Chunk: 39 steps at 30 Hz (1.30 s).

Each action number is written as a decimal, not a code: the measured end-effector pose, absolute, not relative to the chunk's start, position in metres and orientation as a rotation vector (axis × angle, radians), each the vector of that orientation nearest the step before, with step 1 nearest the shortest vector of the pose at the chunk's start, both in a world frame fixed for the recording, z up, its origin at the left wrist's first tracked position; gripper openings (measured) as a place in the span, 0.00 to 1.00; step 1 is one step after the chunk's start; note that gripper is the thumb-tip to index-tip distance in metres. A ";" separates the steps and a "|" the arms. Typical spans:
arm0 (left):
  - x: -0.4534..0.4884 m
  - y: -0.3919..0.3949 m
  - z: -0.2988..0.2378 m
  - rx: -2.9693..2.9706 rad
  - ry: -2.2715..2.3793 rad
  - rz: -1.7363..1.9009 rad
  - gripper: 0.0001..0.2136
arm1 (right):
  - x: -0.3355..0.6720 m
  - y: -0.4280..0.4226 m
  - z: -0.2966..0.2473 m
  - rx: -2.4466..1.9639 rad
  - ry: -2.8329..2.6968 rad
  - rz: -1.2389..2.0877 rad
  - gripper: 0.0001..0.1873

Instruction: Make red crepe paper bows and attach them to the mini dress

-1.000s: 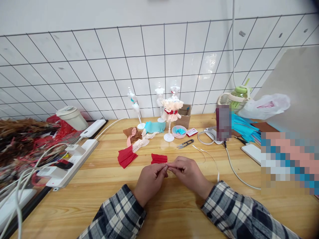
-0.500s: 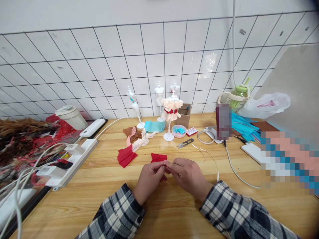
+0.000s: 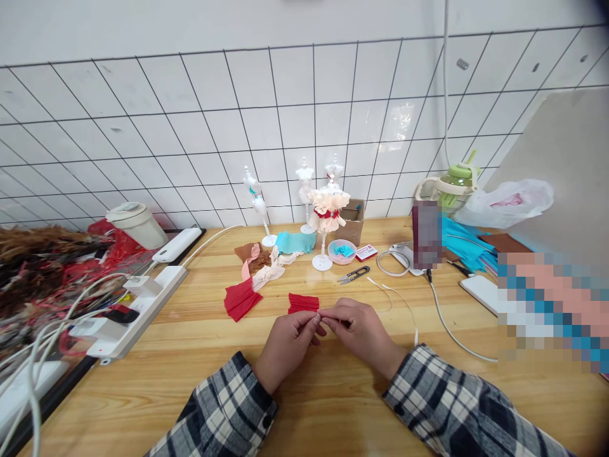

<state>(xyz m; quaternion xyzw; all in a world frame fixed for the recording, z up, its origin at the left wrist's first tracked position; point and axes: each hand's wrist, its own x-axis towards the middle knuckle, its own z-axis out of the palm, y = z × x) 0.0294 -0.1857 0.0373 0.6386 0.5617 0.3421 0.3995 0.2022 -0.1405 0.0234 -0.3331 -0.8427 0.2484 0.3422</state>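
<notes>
Near the table (image 3: 190, 346) middle, your left hand (image 3: 288, 346) and right hand (image 3: 364, 333) meet, fingers pinched shut on something too small to tell, just beside a red cloth (image 3: 303, 303).

The small red pleated cloth (image 3: 303, 302) lies flat on the surface (image 3: 190, 355) just ahead of me, a larger fanned red piece (image 3: 242, 298) off to its left.

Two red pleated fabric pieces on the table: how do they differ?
The left red piece fans out and lies tilted; the right red piece is smaller, squarer and level. The left one lies apart from the left hand; the right one sits just behind it. Both are pleated and flat on the table.
</notes>
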 end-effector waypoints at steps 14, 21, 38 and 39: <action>0.035 -0.185 0.041 1.381 1.380 0.856 0.14 | 0.203 -0.145 0.028 -0.893 -2.177 0.421 0.13; 0.039 -0.188 0.045 1.395 1.448 0.855 0.17 | 0.200 -0.149 0.030 -0.826 -2.166 0.484 0.10; 0.037 -0.192 0.039 1.496 1.433 0.910 0.13 | 0.195 -0.140 0.026 -1.017 -1.700 1.343 0.07; 0.037 -0.192 0.038 1.472 1.417 0.923 0.13 | 0.196 -0.139 0.026 -1.009 -1.618 1.469 0.08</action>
